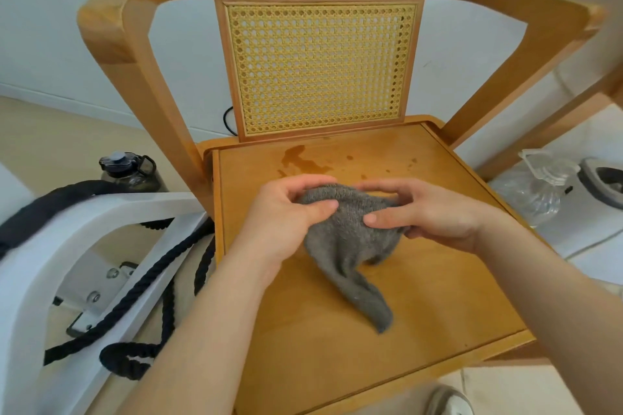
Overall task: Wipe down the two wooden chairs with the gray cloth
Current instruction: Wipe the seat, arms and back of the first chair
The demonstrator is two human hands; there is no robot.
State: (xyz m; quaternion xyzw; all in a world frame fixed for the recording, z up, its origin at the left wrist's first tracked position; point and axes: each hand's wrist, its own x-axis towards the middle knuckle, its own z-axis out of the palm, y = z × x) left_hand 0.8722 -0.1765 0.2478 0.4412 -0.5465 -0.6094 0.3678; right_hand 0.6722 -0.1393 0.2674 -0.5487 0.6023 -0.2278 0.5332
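Just above the flat seat of the honey-coloured wooden armchair with a woven cane back panel, both hands pinch the bunched gray terry cloth: left hand on its left fold, right hand on its right, close together (thumbs on top). Its tail droops onto the seat. Amber liquid spots lie behind the cloth.

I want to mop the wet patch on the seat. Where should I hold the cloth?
Probably take the cloth by its bunched top, from above, where the left hand and right hand pinch it. Its tail droops loose toward the front of the seat, so gather that under the palm; the wet patch lies just beyond, near the backrest.
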